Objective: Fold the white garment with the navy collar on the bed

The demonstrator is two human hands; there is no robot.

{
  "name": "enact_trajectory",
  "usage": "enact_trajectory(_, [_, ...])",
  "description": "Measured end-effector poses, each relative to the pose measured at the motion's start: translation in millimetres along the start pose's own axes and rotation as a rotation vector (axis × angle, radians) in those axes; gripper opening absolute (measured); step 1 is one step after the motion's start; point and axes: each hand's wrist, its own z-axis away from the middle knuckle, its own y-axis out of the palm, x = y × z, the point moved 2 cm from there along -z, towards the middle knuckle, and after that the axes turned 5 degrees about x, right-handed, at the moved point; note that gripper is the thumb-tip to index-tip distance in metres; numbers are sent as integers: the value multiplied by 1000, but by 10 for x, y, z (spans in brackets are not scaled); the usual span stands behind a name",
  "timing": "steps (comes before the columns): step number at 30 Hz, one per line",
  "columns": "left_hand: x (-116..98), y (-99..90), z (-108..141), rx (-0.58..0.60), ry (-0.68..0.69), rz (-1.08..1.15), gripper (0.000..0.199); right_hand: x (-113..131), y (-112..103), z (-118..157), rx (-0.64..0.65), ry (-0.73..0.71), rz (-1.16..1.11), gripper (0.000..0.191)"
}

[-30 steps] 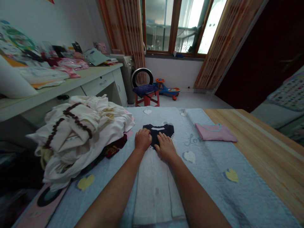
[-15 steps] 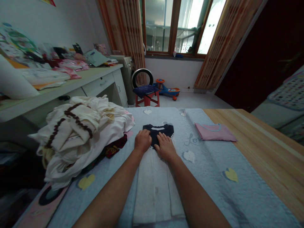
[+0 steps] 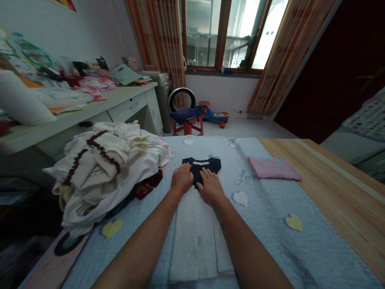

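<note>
A garment with a dark navy collar (image 3: 197, 170) and a pale grey-white body (image 3: 194, 237) lies flat on the blue cloth, its sides folded into a long narrow shape. My left hand (image 3: 182, 177) rests on the left part of the collar, fingers pointing forward. On the collar's right part lies my right hand (image 3: 210, 184), palm down with its fingers a little apart. Neither hand grips anything. The lower edge of the garment lies between my forearms.
A heap of cream and white clothes (image 3: 111, 160) sits at the left. To the right lies a folded pink garment (image 3: 275, 167) on the blue cloth (image 3: 258, 224), by the bare wooden surface (image 3: 327, 176). A red stool (image 3: 187, 127) stands beyond the far edge.
The view has shifted slightly, so everything appears a little further right. Both hands keep their places on the collar.
</note>
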Motion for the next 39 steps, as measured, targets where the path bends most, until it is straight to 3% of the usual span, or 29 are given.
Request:
enact_trajectory(10, [-30,-29,11,21,-41,-6,41,12,-19,16,-21,-13,14,59])
enact_trajectory(19, [-45,-135,62,-87,-3,-25,27,17,-27,26,-34,-17,24,59])
enact_trajectory(27, [-189,-285,432,99,167,9,20,6,-12,29,-45,-27,41,54])
enact_trajectory(32, [-236,-222,689,219,158,-4,43,4,1,19,-48,-26,44,54])
enact_trajectory(39, [-240,-161,793,197,130,-12,50,4,10,21,-58,-28,63,54])
